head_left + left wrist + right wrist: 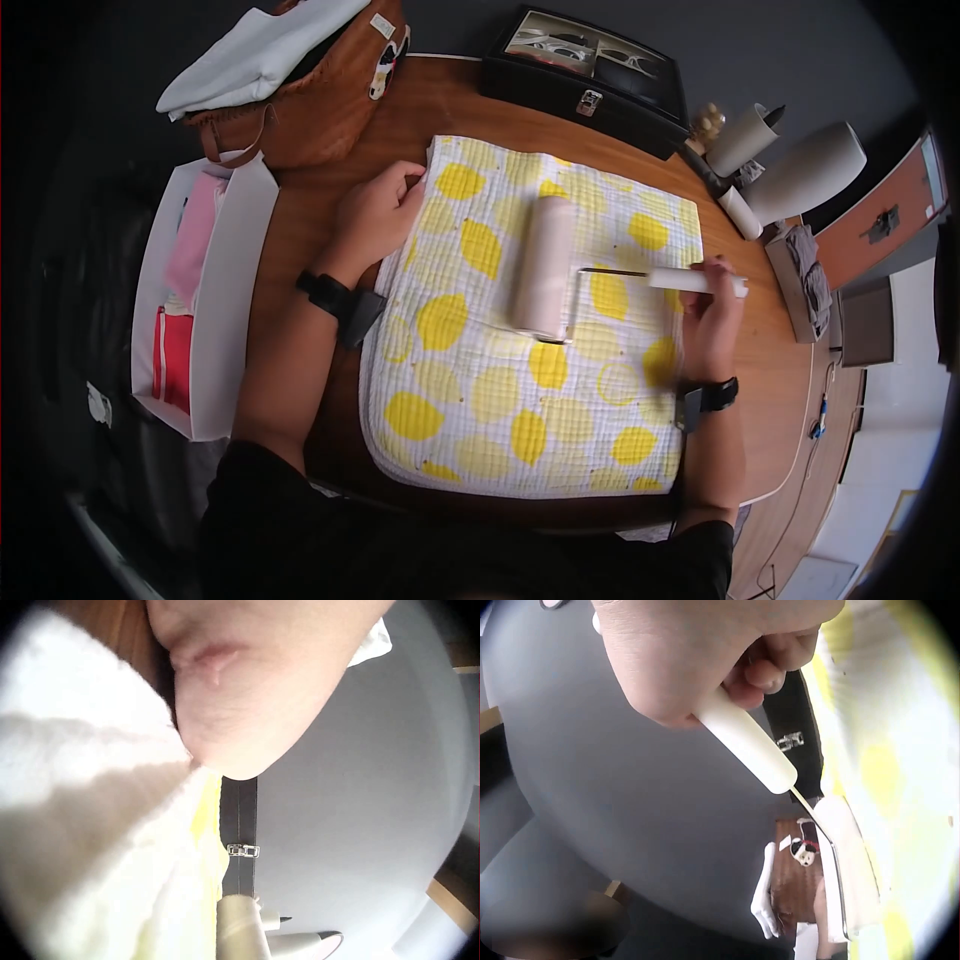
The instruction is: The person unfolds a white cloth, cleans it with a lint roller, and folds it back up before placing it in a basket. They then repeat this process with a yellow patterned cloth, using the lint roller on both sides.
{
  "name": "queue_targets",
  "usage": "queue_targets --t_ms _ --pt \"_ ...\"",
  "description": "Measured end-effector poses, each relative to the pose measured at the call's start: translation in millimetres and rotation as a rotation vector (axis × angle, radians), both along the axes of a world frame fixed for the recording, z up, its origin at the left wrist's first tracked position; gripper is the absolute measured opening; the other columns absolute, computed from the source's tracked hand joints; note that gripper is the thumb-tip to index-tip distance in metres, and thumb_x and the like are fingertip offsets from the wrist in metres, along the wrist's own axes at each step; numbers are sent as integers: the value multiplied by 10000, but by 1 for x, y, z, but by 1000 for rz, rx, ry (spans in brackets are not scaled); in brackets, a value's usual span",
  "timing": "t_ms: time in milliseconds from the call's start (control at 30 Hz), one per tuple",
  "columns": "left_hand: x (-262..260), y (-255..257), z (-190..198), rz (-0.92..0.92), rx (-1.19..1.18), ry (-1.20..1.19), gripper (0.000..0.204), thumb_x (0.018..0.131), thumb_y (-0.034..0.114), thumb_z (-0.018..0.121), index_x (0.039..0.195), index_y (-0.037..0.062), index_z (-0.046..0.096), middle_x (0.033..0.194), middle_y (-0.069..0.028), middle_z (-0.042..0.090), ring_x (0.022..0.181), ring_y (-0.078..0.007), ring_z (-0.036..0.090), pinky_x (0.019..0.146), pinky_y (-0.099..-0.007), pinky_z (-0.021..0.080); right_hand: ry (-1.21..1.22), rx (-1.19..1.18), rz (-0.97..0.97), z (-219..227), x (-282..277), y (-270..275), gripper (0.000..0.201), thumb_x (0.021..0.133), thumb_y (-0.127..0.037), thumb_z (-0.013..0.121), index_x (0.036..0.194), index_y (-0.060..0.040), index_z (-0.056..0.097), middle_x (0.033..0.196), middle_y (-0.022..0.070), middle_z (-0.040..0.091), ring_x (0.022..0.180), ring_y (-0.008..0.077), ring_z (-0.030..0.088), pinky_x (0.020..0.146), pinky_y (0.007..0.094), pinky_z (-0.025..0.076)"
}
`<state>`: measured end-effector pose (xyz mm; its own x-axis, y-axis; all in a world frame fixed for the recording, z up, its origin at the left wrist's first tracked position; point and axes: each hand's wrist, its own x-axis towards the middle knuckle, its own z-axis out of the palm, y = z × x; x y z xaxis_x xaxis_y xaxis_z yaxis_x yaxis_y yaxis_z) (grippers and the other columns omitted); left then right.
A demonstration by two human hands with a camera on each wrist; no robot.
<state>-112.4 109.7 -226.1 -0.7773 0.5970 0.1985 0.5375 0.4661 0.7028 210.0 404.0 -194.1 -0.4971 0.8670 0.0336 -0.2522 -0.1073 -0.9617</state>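
Observation:
A folded quilted cloth with yellow lemon prints (pixel 495 385) covers the middle of the wooden table. My right hand (pixel 712 315) grips the white handle (pixel 746 742) of a lint roller, fingers curled round it. Its pale, wide roll (pixel 545 265) lies over the upper middle of the cloth, joined to the handle by a bent metal rod. At the cloth's upper left edge, my left hand (pixel 380 215) pinches the border. Folds in the fabric (pixel 90 795) run toward that hand in the left wrist view, where its fingertips are hidden.
Left stands a white box (pixel 258 225) with pink and red cloths. A brown bag (pixel 320 110) with a white cloth on top is behind it. A black glasses case (pixel 590 95) sits at the back. Right are a white cup (pixel 740 140) and a narrow box (pixel 798 285) of grey cloth.

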Motion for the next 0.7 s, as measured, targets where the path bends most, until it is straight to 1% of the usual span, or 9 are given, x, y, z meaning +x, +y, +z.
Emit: queue_targets --t_ms 133,233,267,367,433,500,567,600,700 --pt "-2 -1 -5 2 17 12 270 1046 245 671 1251 74 710 956 -123 791 863 -306 773 765 -416 579 107 -101 -88 -4 21 47 209 1033 -199 672 876 -82 598 699 11 553 522 78 390 508 270 296" --pt "-4 -1 -7 2 1 33 268 1045 249 671 1247 78 711 956 -122 790 862 -318 769 769 -421 581 57 -116 9 -10 29 60 216 1033 -189 673 869 -74 594 695 2 553 529 73 396 510 271 297" --pt "-5 -1 -8 5 10 29 267 1044 246 673 1247 78 711 954 -121 790 859 -316 769 766 -421 580 15 -128 -13 -7 24 52 175 1040 -172 664 912 -59 625 701 -9 566 548 69 439 527 257 339" --pt "-7 1 -14 4 23 17 260 1040 232 683 1246 77 711 941 -119 786 845 -304 768 752 -413 579 -27 -139 51 4 1 -3 144 1053 -160 658 967 -45 665 762 -1 621 601 71 505 556 242 396" --pt "-10 1 -19 -1 30 6 250 1037 213 692 1244 75 711 925 -118 781 830 -287 768 738 -401 577 -91 -154 276 5 -7 -34 148 1073 -162 659 1024 -32 711 862 34 683 684 83 581 608 225 448" --pt "-10 1 -20 -6 40 13 240 1034 195 700 1241 74 710 900 -111 770 800 -263 755 723 -382 569 -333 -115 485 5 -10 -46 143 1069 -138 686 1069 -4 738 1002 83 738 778 101 646 659 233 497" --pt "-8 2 -18 -10 39 20 232 1034 183 705 1238 74 710 870 -102 753 766 -239 737 708 -369 560 -296 -27 545 10 -16 -64 143 1054 -103 707 1123 13 754 1032 98 763 813 119 690 702 253 540" --pt "-6 2 -15 -6 32 22 229 1034 179 706 1237 74 710 851 -96 742 748 -227 725 700 -365 554 -330 4 563 14 -15 -61 147 1037 -87 726 1132 23 755 1063 98 773 788 128 704 713 267 561" --pt "-6 2 -13 0 -4 14 234 1042 198 697 1239 72 711 784 -76 688 691 -199 671 672 -359 529 -323 50 422 7 -5 -33 124 1040 -80 708 1097 20 755 1039 89 774 746 132 698 720 266 564"
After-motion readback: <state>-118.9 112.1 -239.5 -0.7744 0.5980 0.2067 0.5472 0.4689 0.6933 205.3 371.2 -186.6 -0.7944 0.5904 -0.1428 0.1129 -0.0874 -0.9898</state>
